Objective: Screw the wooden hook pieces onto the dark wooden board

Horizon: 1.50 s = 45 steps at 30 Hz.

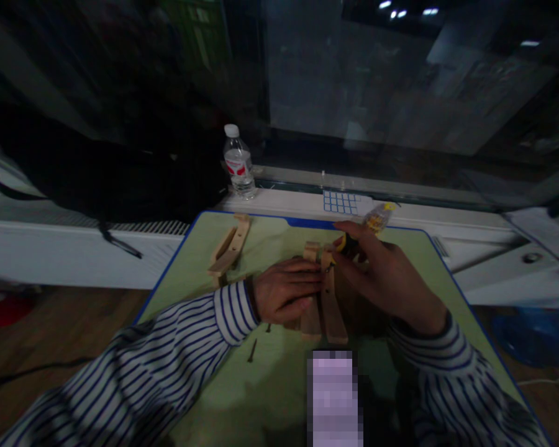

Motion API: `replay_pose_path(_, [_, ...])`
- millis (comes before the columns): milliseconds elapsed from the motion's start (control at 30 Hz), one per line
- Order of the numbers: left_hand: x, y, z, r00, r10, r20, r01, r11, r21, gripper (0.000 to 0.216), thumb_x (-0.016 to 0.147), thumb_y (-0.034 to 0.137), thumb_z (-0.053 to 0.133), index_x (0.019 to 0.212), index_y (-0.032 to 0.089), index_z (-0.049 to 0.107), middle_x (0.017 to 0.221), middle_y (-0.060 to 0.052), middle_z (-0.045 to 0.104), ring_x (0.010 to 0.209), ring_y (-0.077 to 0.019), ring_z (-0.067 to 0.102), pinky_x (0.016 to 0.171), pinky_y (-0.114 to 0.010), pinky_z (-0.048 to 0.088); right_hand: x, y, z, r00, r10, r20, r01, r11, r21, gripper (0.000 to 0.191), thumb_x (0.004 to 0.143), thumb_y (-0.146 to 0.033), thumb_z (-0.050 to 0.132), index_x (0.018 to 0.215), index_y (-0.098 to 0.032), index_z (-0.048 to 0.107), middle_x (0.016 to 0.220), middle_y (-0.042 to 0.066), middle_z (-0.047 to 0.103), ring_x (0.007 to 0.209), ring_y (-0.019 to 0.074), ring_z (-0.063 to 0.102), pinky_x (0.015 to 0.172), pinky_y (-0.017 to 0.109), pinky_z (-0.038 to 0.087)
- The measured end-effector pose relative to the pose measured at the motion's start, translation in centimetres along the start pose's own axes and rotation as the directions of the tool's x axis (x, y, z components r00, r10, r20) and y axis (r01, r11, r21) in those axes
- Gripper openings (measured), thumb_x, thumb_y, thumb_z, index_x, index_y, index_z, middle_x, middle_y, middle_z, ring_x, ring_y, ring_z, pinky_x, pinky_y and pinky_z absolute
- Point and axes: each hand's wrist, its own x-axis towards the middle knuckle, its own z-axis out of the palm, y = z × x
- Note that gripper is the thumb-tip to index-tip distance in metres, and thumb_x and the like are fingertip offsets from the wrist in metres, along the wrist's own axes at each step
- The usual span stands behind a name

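The right hand's (391,279) fingers pinch a yellow-and-black tool (341,243) over a curved, smooth wooden bar (334,313) with round holes. The left hand (285,288) lies flat, its fingers extended and together, gripping nothing, apparently steadying the wood; a second wooden bar (311,320) sits beside the first, partly beneath it. Around them, on a pale green, blue-edged surface (223,403), lie a slim dark screw (252,351) and, farther left, a bracket-like wooden assembly (235,245).
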Motion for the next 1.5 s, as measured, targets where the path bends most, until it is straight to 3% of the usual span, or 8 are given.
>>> replay_pose_path(767, [-0.16,-0.09,0.16,1.000,-0.014,0.011,0.015,0.999,-0.031,0.037,0.087,0.025,0.040,0.112,0.008,0.061,0.114,-0.015,0.066,0.124,-0.0264,0.047,0.102,-0.047,0.042,-0.09,-0.10,-0.30,0.999,-0.045,-0.003,0.045,0.998,-0.032,0.048,0.087,-0.022,0.050,0.133,-0.020,0.038,0.102,0.008,0.069,0.078,0.0204,0.067,0.062,0.032,0.054])
replay_pose_path(1500, [0.05,0.04,-0.06,0.999,-0.019,0.030,0.019,1.000,-0.002,0.037,0.087,0.025,0.039,0.112,0.008,0.062,0.114,-0.015,0.066,0.122,-0.0262,0.049,0.101,-0.046,0.044,-0.01,0.11,-0.01,0.997,-0.065,-0.051,0.061,0.995,-0.083,0.046,0.089,-0.030,0.051,0.133,-0.022,0.039,0.106,0.008,0.069,0.088,0.0236,0.068,0.068,0.035,0.056])
